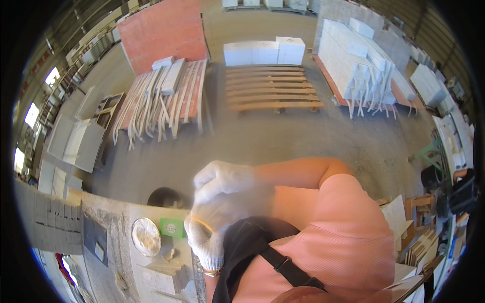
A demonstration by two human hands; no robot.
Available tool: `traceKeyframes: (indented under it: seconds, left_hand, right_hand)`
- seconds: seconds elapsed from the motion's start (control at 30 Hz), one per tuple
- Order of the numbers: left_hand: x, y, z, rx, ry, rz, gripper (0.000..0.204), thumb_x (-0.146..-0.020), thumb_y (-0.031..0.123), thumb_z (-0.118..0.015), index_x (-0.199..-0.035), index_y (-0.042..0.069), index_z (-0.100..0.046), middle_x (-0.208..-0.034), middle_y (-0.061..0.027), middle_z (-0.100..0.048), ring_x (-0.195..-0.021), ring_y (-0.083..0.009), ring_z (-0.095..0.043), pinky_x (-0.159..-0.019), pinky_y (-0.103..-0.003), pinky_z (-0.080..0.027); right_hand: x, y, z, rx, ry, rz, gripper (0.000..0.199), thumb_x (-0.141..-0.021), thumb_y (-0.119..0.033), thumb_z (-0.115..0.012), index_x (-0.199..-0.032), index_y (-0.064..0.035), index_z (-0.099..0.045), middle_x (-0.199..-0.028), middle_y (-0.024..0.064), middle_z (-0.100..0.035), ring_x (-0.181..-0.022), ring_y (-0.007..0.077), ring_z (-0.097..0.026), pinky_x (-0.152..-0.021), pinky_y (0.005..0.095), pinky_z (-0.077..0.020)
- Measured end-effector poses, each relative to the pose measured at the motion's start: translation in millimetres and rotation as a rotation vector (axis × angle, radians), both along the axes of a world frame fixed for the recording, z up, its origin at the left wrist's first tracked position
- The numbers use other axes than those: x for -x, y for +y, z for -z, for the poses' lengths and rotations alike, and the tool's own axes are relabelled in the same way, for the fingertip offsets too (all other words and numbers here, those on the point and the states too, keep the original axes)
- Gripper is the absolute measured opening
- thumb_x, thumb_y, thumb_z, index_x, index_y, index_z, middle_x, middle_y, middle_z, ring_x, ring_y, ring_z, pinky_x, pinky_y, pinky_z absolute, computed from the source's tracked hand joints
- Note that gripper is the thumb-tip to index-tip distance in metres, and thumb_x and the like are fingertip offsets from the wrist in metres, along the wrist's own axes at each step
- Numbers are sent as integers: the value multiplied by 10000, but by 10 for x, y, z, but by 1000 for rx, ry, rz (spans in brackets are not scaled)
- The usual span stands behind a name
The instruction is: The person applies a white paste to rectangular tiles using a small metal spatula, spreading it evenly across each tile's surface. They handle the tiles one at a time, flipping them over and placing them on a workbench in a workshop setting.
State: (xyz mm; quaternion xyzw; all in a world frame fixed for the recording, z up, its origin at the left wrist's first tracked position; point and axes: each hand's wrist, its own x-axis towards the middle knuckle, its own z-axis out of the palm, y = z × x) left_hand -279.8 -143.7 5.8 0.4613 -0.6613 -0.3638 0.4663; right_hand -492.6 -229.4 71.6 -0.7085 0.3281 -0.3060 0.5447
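both gloved hands are bunched together in front of the chest, just right of the green box on the dusty counter: the left hand sits lower, fingers curled with a yellow rubber band stretched across the glove, and the right hand lies directly above it, touching, blurred, so i cannot tell how far its fingers are closed. the band's long axis runs roughly left to right across the left hand, just under the right hand, which is the one placed to reach it. a round silvery plate lies left of the green box.
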Motion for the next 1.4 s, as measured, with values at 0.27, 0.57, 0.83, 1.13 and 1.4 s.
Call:
traceKeyframes:
  seconds: [0.27,0.57,0.83,1.13,1.4]
  left_hand:
    - [-85,-154,63,104,-282,115,368,-961,156,-651,-1280,-23,-611,-1142,-138,-681,-1052,-235,-659,-909,-359,-525]
    - [90,13,-55,-66,-213,-1,661,-824,85,-823,-1389,-28,-497,-1256,-115,-642,-1102,-199,-632,-955,-341,-526]
    - [-273,-170,115,17,-149,254,362,-956,114,-681,-1278,-34,-602,-1169,-119,-679,-1023,-192,-657,-848,-345,-542]
    - [20,0,310,-235,326,-29,370,-1021,220,-600,-1313,-6,-573,-1198,-93,-655,-1013,-130,-618,-871,-305,-525]
    - [34,-112,202,-201,-259,124,544,-833,133,-803,-1315,-7,-592,-1188,-120,-707,-1048,-238,-685,-913,-382,-553]
  right_hand:
    - [-90,36,20,-196,-121,35,198,-893,-208,-742,-860,-18,-696,-788,33,-683,-741,98,-619,-659,315,-491]
    - [-72,51,30,-12,-116,41,217,-884,-209,-751,-807,-17,-685,-727,15,-640,-719,73,-585,-653,300,-470]
    - [-60,25,45,-180,-140,61,196,-886,-201,-748,-833,-17,-705,-744,23,-659,-729,77,-588,-653,302,-469]
    - [-83,37,39,-178,-119,67,202,-902,-208,-741,-868,-12,-709,-787,43,-685,-739,107,-638,-674,306,-503]
    - [-19,102,32,-266,-40,60,195,-874,-203,-732,-897,-10,-722,-815,42,-696,-790,94,-635,-712,316,-508]
